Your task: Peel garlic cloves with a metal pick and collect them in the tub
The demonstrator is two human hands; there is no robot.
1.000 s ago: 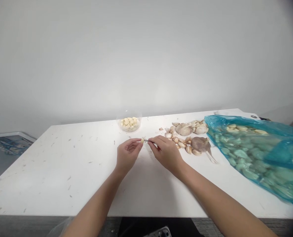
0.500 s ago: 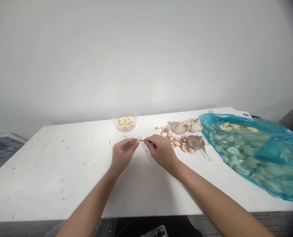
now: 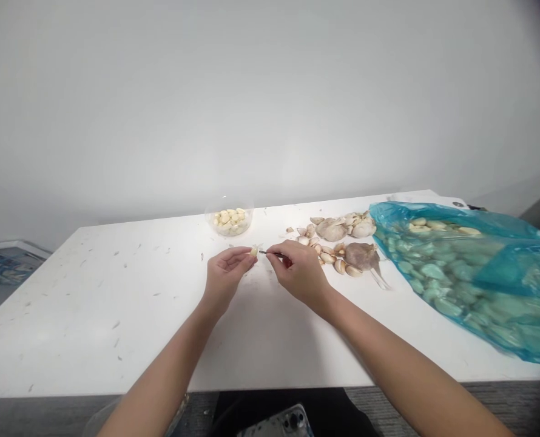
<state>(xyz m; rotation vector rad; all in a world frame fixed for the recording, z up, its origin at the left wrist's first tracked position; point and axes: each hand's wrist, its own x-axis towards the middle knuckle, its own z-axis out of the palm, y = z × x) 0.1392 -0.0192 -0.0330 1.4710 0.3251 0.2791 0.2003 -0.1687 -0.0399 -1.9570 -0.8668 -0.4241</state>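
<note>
Pinched between the thumb and fingers of my left hand (image 3: 227, 270) is a pale garlic clove (image 3: 253, 251). My right hand (image 3: 300, 270) grips a small knife (image 3: 270, 254) with a thin dark blade and a bit of red at the handle. The blade tip points left and lies close beside the clove; whether they touch I cannot tell. Behind my hands stands a clear round bowl (image 3: 230, 229) holding several peeled cloves. To the right of my right hand lie several unpeeled garlic cloves (image 3: 328, 257) and garlic bulbs (image 3: 332, 229).
A large blue plastic bag (image 3: 461, 273) full of garlic covers the right side of the white table (image 3: 128, 291). Bits of skin are scattered over the left of the tabletop. A grey wall (image 3: 270, 97) rises behind it. A phone (image 3: 279, 423) rests on my lap.
The knife tip has drawn slightly away from the clove, and more of the tool shows in my right hand. My left hand keeps the clove. The view has tilted a little.
</note>
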